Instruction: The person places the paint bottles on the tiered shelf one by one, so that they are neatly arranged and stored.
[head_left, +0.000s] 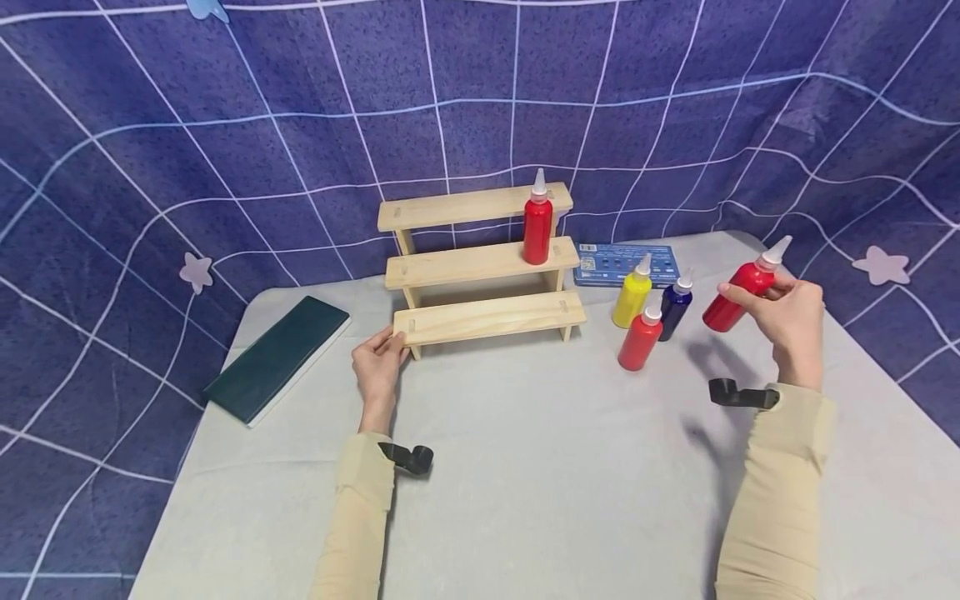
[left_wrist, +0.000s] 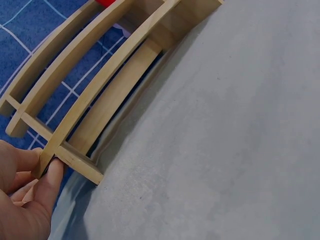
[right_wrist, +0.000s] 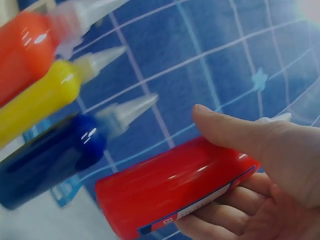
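My right hand [head_left: 787, 312] grips a red squeeze bottle [head_left: 738, 298] with a white nozzle, tilted and raised off the table. In the right wrist view the thumb lies over this bottle [right_wrist: 175, 185] and the fingers curl beneath it. My left hand [head_left: 378, 367] pinches the left end of the lowest step of a three-tier wooden stand [head_left: 487, 321]. Another red bottle [head_left: 537, 229] stands upright on the stand's middle step, near its right end. Left of the held bottle, a yellow bottle [head_left: 632, 298], a dark blue bottle [head_left: 676, 307] and an orange-red bottle [head_left: 640, 340] stand grouped on the table.
A blue printed box [head_left: 626, 260] lies flat behind the grouped bottles. At the left a dark green book [head_left: 277, 358] lies on the white-covered table [head_left: 525, 467]. A blue curtain [head_left: 480, 75] with a pale grid hangs behind the stand.
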